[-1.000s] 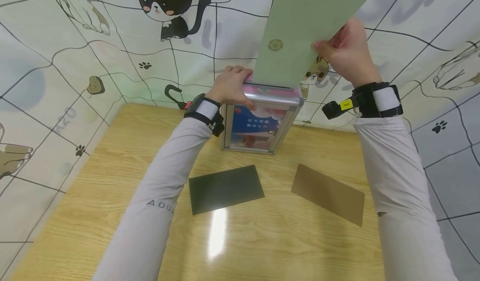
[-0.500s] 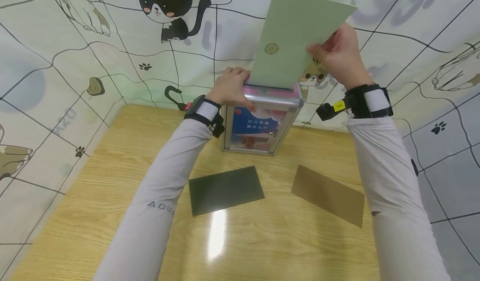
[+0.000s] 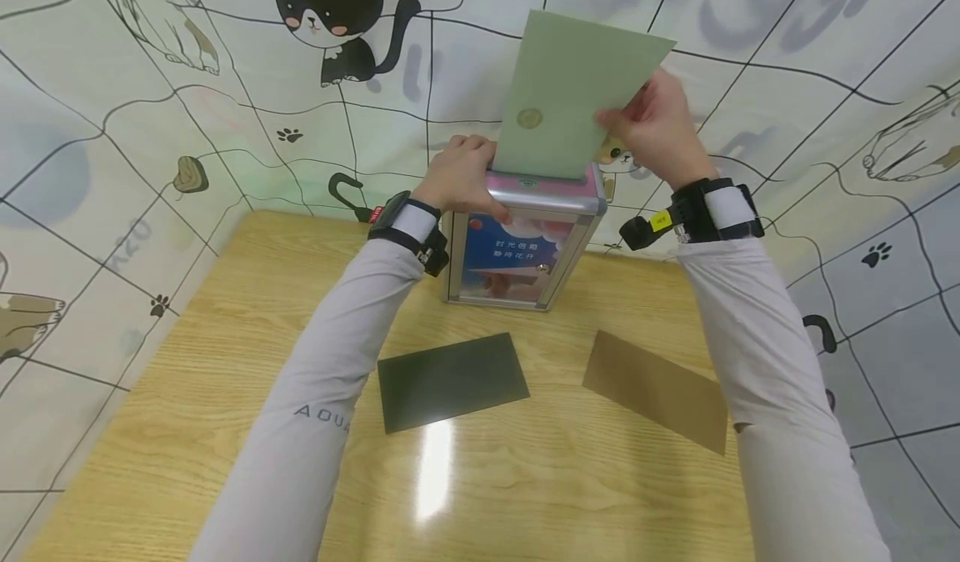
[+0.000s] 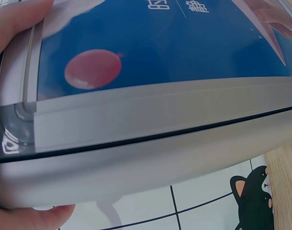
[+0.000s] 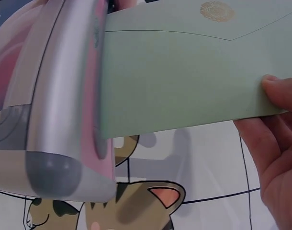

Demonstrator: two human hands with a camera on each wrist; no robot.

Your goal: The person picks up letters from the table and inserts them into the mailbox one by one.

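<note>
A light green envelope (image 3: 573, 87) with a round gold emblem stands with its lower edge in the slot on top of a mailbox (image 3: 517, 249). My right hand (image 3: 656, 128) pinches the envelope's right side between thumb and fingers; the right wrist view shows its flap line (image 5: 230, 40) and the slot edge along the box's pink top (image 5: 91, 96). The mailbox has a silver frame, a blue front panel with white characters and a small lock. My left hand (image 3: 465, 174) grips the box's upper left corner, thumb on the front, fingers behind; the left wrist view shows the thumb (image 4: 16, 21) there.
On the wooden table (image 3: 285, 312) lie a dark green envelope (image 3: 453, 381), left of centre, and a brown envelope (image 3: 660, 387), to the right. Behind the mailbox rises a white wall covering (image 3: 247, 53) with printed cats. A black hook-shaped thing (image 3: 348, 195) shows at the wall's foot.
My right hand has moved down and left, lowering the green envelope further into the slot. The left hand and the mailbox have stayed in place.
</note>
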